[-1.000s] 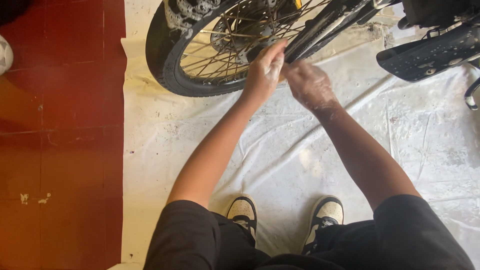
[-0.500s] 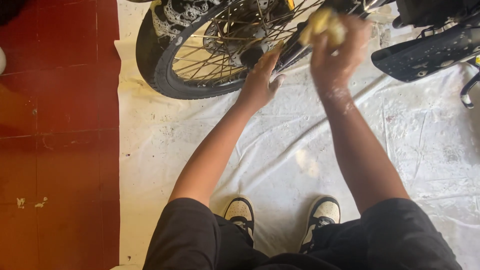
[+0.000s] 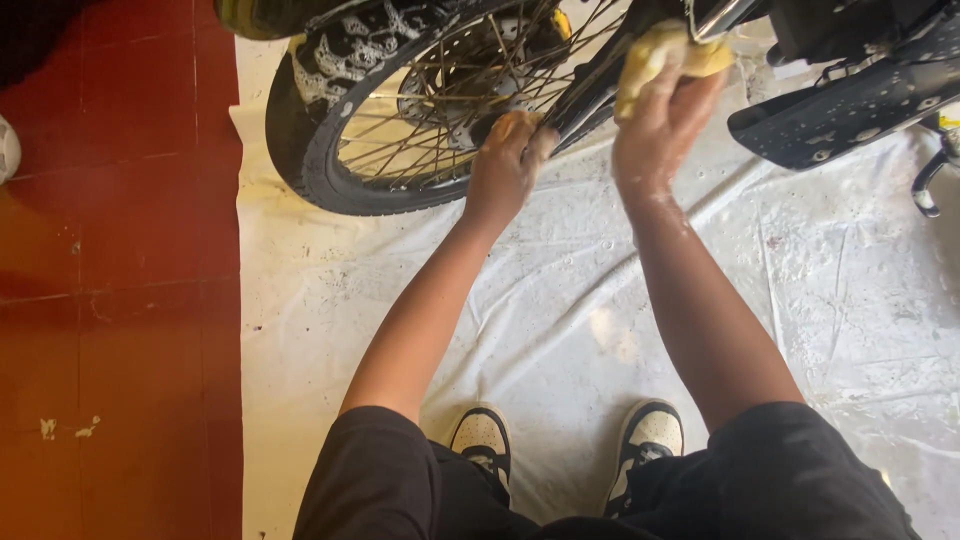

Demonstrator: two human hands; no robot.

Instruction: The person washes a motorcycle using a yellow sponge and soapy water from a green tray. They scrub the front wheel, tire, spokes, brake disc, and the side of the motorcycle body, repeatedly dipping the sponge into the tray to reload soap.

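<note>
A motorcycle wheel [image 3: 330, 180] with a black tyre, thin spokes and soap suds stands at the top of the view. My left hand [image 3: 508, 160] rests against the spokes by the dark frame bar [image 3: 590, 95], fingers curled on it. My right hand [image 3: 662, 115] is raised beside it and squeezes a yellow soapy sponge [image 3: 668, 52] against the bike's frame. Both forearms are wet.
A wet white plastic sheet [image 3: 820, 300] covers the floor under the bike. Red floor tiles [image 3: 110, 300] lie to the left. A black footboard [image 3: 850, 110] juts out at top right. My two shoes [image 3: 560, 445] stand on the sheet below.
My right hand has lifted from beside the left hand up to the frame, with the yellow sponge now showing in it. The view has moved closer to the wheel.
</note>
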